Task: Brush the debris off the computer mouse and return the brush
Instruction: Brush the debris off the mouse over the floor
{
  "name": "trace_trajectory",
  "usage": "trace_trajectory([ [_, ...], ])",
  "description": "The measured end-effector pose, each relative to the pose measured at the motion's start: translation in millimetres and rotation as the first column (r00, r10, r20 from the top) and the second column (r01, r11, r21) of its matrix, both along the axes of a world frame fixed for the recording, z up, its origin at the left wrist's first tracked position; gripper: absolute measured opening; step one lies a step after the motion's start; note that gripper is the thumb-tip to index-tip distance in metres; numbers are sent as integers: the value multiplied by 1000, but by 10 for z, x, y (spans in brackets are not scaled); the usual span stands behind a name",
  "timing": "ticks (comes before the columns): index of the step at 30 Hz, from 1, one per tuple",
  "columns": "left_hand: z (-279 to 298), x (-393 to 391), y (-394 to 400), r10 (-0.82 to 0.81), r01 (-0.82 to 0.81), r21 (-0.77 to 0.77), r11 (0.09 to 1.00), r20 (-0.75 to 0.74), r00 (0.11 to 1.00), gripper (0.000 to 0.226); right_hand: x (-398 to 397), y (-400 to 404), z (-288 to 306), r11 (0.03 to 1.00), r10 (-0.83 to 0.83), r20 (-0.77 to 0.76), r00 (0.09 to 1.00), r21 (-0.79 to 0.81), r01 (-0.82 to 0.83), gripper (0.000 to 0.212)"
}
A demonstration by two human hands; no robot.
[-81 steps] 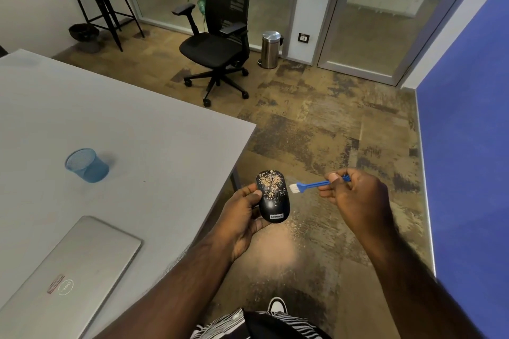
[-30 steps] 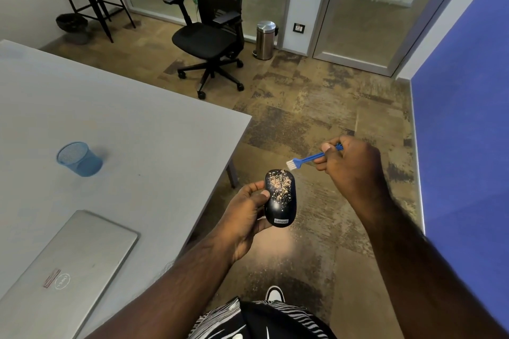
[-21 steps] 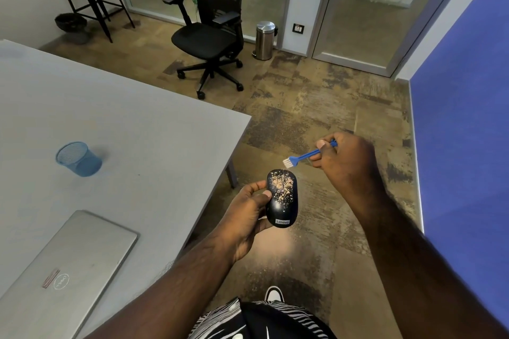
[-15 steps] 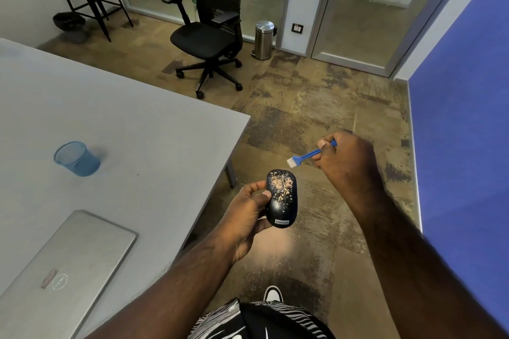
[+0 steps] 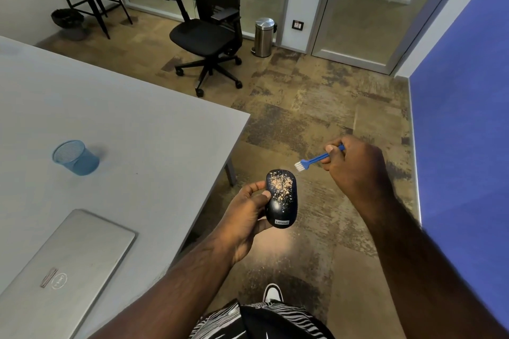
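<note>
Beside a grey table [image 5: 143, 129], the left hand [image 5: 245, 217] grips a black computer mouse [image 5: 281, 201] speckled with debris [image 5: 282, 186], while the right hand [image 5: 355, 165] pinches a blue brush [image 5: 316, 158], its bristles just above the mouse.

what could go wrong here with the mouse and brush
The mouse is held by the left hand out past the table edge, over the floor; a firm stroke might knock it loose. The debris would likely fall near the shoe. The right hand pinches the brush near its end, so control may be poor.
</note>
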State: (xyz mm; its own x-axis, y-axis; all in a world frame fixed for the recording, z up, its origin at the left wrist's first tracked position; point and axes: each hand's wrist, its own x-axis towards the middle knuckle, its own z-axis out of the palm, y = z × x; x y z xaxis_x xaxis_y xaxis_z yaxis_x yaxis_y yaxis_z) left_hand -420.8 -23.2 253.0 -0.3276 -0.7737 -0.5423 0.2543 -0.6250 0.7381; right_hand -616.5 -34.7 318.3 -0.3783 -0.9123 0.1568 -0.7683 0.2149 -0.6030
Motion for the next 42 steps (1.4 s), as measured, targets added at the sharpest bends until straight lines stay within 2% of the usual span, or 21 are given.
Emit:
trace_trajectory([
  [4, -5, -17, -9, 11, -11, 6, 1000, -1, 1000, 27, -47, 71, 27, 999, 20, 147, 989, -44, -14, 12],
  [8, -1, -58, -28, 19, -19, 12, 1000, -13, 1000, 27, -91, 123, -37, 999, 20, 74, 997, -32, -18, 13],
  [11, -9, -92, -41, 32, -31, 19, 999, -22, 999, 27, -190, 158, 21, 995, 8, 130, 992, -99, 5, 15],
  [14, -26, -132, -58, 44, -43, 22, 999, -28, 999, 25, -244, 244, 81, 991, 93, 205, 974, -110, -71, 11],
  [17, -31, -184, -75, 63, -61, 34, 998, -45, 997, 26, -250, 331, 60, 982, 188, 214, 959, -52, -181, 11],
  [20, -26, -244, -89, 76, -74, 46, 996, -54, 996, 26, -245, 354, -17, 976, 218, 216, 952, -20, -219, 12],
  [30, -34, -423, -108, 77, -74, 45, 996, -59, 995, 27, -440, 126, -123, 994, 69, 140, 988, -98, -55, 11],
  [34, -31, -467, -120, 93, -90, 46, 995, -59, 994, 26, -518, 141, -108, 989, 102, 213, 972, -129, -76, 10],
  [37, -37, -492, -132, 103, -100, 54, 993, -50, 993, 27, -516, 174, -144, 988, 142, 226, 964, -84, -126, 11],
  [42, -62, -577, -140, 90, -89, 49, 995, -38, 995, 30, -609, 79, -180, 992, 65, 202, 977, -116, -42, 10],
])
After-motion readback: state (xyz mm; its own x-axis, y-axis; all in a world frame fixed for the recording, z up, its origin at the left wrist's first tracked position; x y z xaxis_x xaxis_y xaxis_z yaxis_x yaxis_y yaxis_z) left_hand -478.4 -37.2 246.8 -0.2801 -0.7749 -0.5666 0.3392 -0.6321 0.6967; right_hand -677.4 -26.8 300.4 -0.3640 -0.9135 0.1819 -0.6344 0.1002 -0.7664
